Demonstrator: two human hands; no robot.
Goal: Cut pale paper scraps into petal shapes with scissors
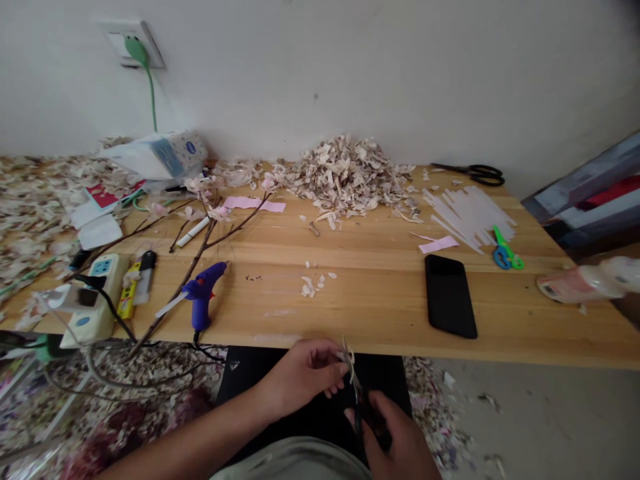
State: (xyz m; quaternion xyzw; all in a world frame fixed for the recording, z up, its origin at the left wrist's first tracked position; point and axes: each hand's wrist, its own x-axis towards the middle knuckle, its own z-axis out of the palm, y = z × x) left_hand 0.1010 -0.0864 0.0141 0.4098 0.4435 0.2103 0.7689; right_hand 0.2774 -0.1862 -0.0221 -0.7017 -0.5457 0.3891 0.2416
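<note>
While the left hand [310, 373] pinched a pale scrap [351, 362] above the lap [385, 370], by the surface [360, 313], and the right hand [397, 433] gripped black-handled scissors [358, 407], a slip could have nicked the nearby fingers [332, 377].

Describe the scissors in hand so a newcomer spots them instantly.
Find the wooden table, then the person's right hand just in front of its near edge. It holds the dark-handled scissors, blades toward the left hand. Only these are held; the black scissors by the wall and the green-and-blue scissors lie on the table.
</note>
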